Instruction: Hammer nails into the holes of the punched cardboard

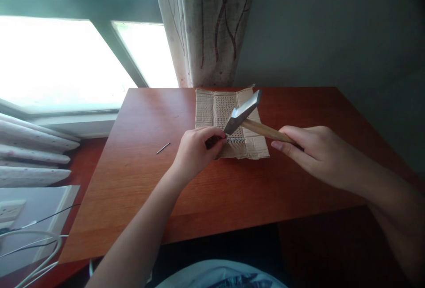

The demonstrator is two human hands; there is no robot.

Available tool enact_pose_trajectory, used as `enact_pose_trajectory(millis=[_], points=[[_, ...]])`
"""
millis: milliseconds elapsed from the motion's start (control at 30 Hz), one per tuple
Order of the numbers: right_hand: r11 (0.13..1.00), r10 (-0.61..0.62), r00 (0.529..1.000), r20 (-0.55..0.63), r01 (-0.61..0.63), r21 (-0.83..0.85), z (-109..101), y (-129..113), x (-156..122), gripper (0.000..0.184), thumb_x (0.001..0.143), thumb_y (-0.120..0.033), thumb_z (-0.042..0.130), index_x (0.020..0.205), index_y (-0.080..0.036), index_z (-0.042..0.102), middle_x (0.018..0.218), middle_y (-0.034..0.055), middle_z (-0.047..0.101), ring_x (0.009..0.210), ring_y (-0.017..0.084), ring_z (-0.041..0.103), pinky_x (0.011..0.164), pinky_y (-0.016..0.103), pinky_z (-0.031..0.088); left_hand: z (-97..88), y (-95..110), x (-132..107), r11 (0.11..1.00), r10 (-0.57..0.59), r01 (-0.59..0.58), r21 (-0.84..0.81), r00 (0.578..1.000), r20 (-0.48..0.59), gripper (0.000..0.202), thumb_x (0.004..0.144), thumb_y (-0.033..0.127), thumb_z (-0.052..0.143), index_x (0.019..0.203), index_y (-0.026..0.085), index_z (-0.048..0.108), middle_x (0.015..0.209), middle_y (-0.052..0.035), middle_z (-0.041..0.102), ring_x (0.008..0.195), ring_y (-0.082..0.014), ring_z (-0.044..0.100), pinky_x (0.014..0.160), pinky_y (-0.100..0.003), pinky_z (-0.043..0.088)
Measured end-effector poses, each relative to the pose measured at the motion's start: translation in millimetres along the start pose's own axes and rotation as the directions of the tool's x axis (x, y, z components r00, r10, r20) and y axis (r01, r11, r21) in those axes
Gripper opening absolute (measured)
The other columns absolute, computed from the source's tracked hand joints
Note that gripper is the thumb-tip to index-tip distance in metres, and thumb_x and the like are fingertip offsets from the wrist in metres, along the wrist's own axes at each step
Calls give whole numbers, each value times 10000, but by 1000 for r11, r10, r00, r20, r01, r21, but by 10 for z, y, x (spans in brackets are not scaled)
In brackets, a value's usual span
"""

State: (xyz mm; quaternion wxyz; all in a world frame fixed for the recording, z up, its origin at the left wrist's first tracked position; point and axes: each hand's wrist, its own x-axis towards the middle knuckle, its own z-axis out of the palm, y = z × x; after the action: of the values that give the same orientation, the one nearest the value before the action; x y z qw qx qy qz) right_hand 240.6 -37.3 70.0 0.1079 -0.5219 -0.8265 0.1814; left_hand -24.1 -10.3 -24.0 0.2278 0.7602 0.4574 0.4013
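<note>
A wooden-handled hammer (244, 111) is gripped in my right hand (314, 148), with the handle running left and the metal head tilted over the cardboard. The lower end of its head meets my left fingertips. My left hand (199, 145) is closed in a pinch at the cardboard's near left part, around what looks like a nail, mostly hidden by fingers and hammer head. Beneath lies a creased cardboard sheet (204, 106) with many small holes in its middle. A row of thin metal nails (237, 140) stands along its near side. One loose nail (163, 148) lies left of my left hand.
The brown wooden table (212, 204) carries the cardboard near its far edge. Behind it hang a patterned curtain (212, 22) and a grey wall (315, 35). A bright window (66, 62) is at the left. White cables (49, 239) and a socket (11, 210) sit low left.
</note>
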Motion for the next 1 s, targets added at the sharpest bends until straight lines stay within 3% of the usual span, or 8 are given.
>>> enact_pose_trajectory(millis=[100, 267, 433, 667, 800, 1000], points=[[1000, 1, 999, -33, -1, 6, 20, -9, -11, 365, 1006, -407, 514, 688, -239, 452, 552, -27, 494, 473, 137, 456, 503, 298, 284, -3, 0, 1, 1000, -10, 10, -2, 1000, 12, 71, 845, 158, 674, 831, 189, 736, 736, 9, 745, 621, -120, 638, 596, -226, 453], [999, 40, 997, 68, -39, -2, 47, -13, -27, 314, 1025, -389, 492, 751, -235, 508, 618, -14, 568, 543, 150, 530, 532, 302, 304, -11, -9, -7, 999, -10, 8, 46, 999, 50, 79, 854, 165, 663, 824, 187, 733, 752, 0, 736, 649, -130, 626, 613, -239, 448], [999, 33, 999, 16, -34, 31, 24, -24, -49, 350, 1020, -415, 501, 719, -237, 481, 584, -21, 529, 505, 143, 489, 513, 296, 311, -16, -6, 0, 999, -8, 7, 38, 999, 47, 61, 856, 174, 675, 824, 188, 725, 760, -1, 738, 648, -129, 625, 606, -237, 436], [998, 52, 996, 77, -55, 44, 80, -16, -47, 325, 1031, -406, 485, 757, -235, 523, 625, -11, 575, 550, 154, 539, 537, 296, 318, -37, 30, -22, 994, 0, -6, 105, 998, 57, 58, 848, 158, 683, 874, 204, 706, 777, 9, 713, 664, -128, 602, 608, -235, 429], [998, 37, 999, 20, -38, 53, 50, -19, -65, 364, 1016, -414, 509, 701, -235, 471, 579, -24, 524, 503, 139, 492, 514, 287, 315, -50, 30, -47, 984, 46, -55, 168, 997, 55, 197, 823, 168, 733, 1014, 207, 700, 911, -27, 729, 823, -185, 640, 724, -284, 486], [997, 44, 999, 21, -45, 62, 57, -18, -50, 340, 1010, -405, 520, 716, -237, 493, 583, -24, 536, 508, 143, 501, 511, 292, 313, -64, 3, -35, 977, 30, -47, 207, 996, 83, 216, 832, 231, 765, 1038, 218, 702, 956, -44, 741, 944, -240, 655, 857, -360, 503]])
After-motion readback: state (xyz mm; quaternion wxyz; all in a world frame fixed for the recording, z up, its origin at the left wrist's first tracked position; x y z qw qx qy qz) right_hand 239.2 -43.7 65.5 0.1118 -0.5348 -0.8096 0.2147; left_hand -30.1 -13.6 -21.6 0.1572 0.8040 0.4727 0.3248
